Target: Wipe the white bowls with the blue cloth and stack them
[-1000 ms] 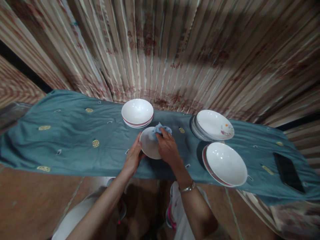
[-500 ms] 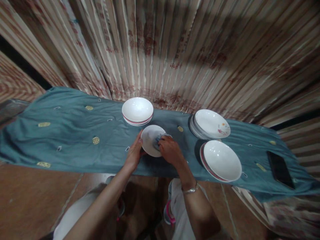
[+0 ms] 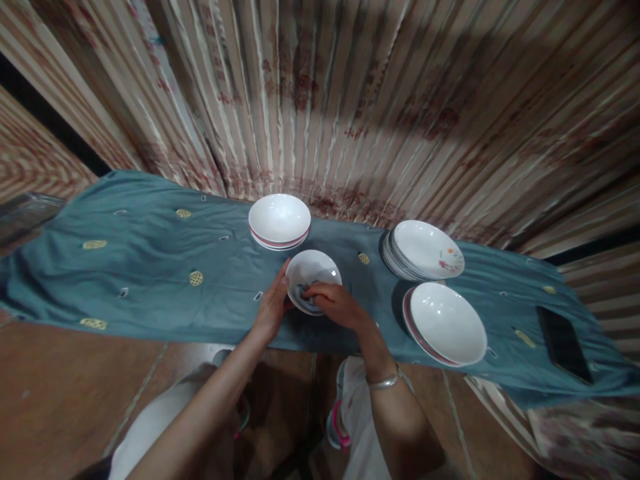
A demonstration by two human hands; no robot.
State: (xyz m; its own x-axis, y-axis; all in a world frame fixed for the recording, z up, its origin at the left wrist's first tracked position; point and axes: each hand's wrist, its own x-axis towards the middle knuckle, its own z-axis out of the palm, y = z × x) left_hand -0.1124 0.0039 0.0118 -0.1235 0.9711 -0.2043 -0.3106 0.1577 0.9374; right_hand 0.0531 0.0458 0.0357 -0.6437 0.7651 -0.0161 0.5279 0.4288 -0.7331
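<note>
A small white bowl (image 3: 316,263) is held near the front of the cloth-covered table, its inside facing up. My left hand (image 3: 273,305) grips the bowl's left rim, with the thumb at the edge and the other fingers partly hidden beneath. Inside the bowl, my right hand (image 3: 336,303) presses a bunched grey-blue cloth (image 3: 306,298) against the lower left of the inner wall. Just behind stands a short stack of white bowls (image 3: 279,220) with a red band.
On the right are a stack of flower-patterned plates (image 3: 425,250) and, nearer me, stacked white bowls (image 3: 447,323). A black phone (image 3: 564,343) lies at the far right. The green tablecloth (image 3: 150,267) covers the table, and a pleated curtain (image 3: 320,100) hangs behind it.
My right hand has shifted the cloth from the right side of the bowl's inside to its lower left. The left hand keeps its grip on the rim.
</note>
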